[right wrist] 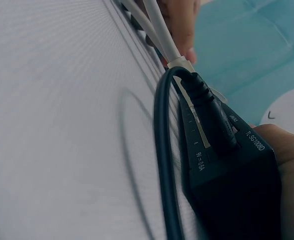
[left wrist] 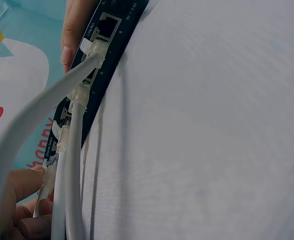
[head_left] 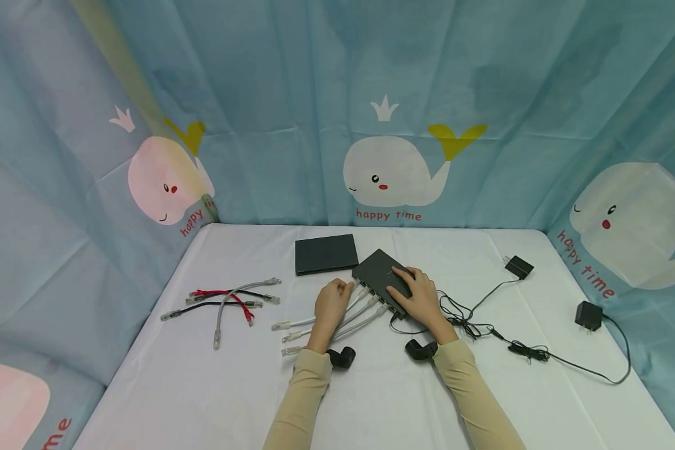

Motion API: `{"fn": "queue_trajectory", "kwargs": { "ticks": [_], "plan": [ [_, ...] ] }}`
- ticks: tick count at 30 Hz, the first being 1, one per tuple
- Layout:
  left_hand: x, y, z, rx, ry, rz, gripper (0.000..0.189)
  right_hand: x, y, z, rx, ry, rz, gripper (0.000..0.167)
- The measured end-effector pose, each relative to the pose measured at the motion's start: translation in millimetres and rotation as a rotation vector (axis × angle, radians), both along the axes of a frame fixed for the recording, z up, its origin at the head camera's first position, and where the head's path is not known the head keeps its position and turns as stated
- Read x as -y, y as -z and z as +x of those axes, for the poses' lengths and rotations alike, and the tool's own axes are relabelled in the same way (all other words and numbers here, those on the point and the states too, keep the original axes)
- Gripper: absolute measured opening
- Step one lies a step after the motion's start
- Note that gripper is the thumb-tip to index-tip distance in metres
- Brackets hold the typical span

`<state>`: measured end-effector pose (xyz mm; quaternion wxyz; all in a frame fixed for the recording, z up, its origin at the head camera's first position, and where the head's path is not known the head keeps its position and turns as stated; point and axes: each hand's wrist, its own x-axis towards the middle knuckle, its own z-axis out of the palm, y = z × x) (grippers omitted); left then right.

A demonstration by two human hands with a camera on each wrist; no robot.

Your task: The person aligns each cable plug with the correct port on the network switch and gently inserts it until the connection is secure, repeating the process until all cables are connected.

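Observation:
A black network switch (head_left: 379, 273) sits at an angle mid-table, its port side towards the near left. My left hand (head_left: 330, 306) pinches a network cable plug (left wrist: 48, 181) at the port farthest from the power jack. Several other pale cable plugs (left wrist: 80, 94) sit in ports along the same face, and one port (left wrist: 108, 26) at the power end is bare. My right hand (head_left: 419, 297) grips the switch's right end, with fingers and thumb over its top. In the right wrist view, a black power plug (right wrist: 214, 117) is seated beside the ports.
Another flat black box (head_left: 326, 254) lies behind the switch. Loose grey, black and red cables (head_left: 227, 300) cross each other at the left. At the right are two power adapters (head_left: 520, 267) with tangled black cords (head_left: 467, 322). A printed curtain (head_left: 292, 162) surrounds the white table.

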<state>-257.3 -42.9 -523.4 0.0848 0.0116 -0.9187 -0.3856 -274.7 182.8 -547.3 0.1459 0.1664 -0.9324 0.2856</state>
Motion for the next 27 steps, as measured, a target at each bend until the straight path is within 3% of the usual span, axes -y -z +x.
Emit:
{"fn": "queue_trajectory", "kwargs": {
  "ticks": [27],
  "plan": [
    [-1.3, 0.9, -2.0, 0.065, -0.019, -0.016, 0.028, -0.3, 1.4, 0.1, -0.017, -0.004, -0.006, 0.056]
  ]
}}
